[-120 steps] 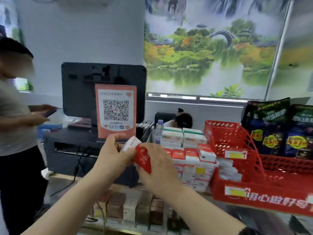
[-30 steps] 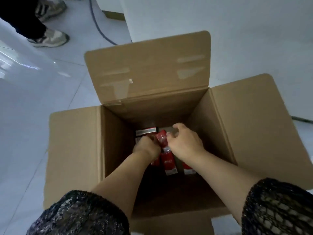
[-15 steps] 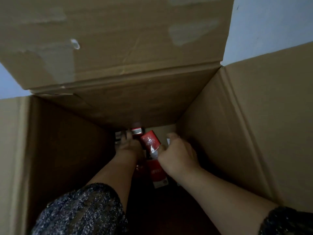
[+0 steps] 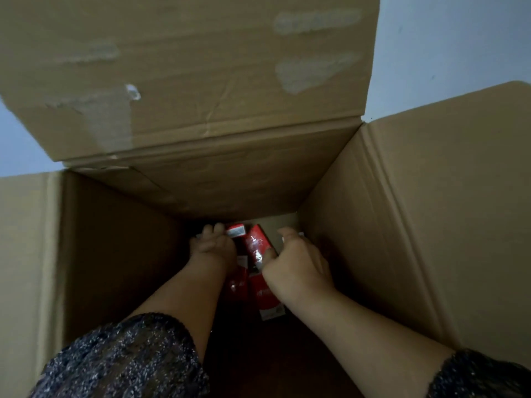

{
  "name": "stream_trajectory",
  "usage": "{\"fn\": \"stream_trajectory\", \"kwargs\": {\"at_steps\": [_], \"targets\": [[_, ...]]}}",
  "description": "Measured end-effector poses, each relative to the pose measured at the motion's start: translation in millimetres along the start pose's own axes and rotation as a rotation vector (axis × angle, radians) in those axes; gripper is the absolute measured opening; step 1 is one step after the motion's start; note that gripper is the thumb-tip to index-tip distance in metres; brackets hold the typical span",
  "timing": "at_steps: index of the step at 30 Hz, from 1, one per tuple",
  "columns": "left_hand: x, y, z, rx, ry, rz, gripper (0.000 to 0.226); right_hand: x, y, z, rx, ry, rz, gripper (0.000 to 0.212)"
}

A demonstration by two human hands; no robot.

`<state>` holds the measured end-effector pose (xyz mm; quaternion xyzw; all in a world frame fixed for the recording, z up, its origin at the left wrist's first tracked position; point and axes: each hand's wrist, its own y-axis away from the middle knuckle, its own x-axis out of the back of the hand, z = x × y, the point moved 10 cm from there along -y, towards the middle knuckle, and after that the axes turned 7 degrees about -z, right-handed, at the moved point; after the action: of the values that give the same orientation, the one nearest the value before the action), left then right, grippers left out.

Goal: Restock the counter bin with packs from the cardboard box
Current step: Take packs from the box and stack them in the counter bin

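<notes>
No text is coming through clearly enough to read. White print is showing on the face of a red pack [image 4: 256,245] deep in the cardboard box [image 4: 402,225]. A pale end label is showing on a second pack [image 4: 236,231]. Both are blurring beyond legibility.

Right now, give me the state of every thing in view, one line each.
cardboard box, open, flaps folded out, few packs inside.
left hand, deep in the box, fingers curled beside the pale-ended pack; grip unclear.
pale-ended pack, near the far wall.
right hand, pinching the tilted red pack.
tilted red pack, raised at an angle, held.
flat red packs, lying on the box floor.
</notes>
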<state>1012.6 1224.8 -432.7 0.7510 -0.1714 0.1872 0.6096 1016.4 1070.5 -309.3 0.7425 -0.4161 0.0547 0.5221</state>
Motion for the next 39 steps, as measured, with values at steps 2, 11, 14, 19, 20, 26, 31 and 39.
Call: {"fn": "stream_trajectory", "kwargs": {"at_steps": [2,11,14,19,20,26,31,39], "targets": [[12,16,2,-0.013,0.007,0.023,0.062,4,8,-6,-0.005,-0.028,-0.003,0.044],[100,140,-20,-0.094,0.065,0.428,0.023,41,81,-44,0.082,0.008,0.041,0.048],[123,193,-42,-0.135,0.449,0.52,0.019,64,112,-56,0.112,-0.029,0.069,0.052],[141,274,-73,-0.195,1.14,0.588,0.024,113,173,-88,0.206,-0.068,0.139,0.052],[146,289,-78,-0.227,1.286,0.582,0.027,122,187,-96,0.229,-0.088,0.157,0.052],[201,403,-94,-0.385,1.867,0.547,0.016,197,275,-157,0.405,-0.181,0.282,0.057],[270,508,-90,-0.563,1.9,0.557,0.019,269,362,-224,0.6,-0.144,0.364,0.063],[388,675,-92,-0.783,1.843,0.625,0.025,386,499,-317,0.832,-0.067,0.512,0.061]]}}
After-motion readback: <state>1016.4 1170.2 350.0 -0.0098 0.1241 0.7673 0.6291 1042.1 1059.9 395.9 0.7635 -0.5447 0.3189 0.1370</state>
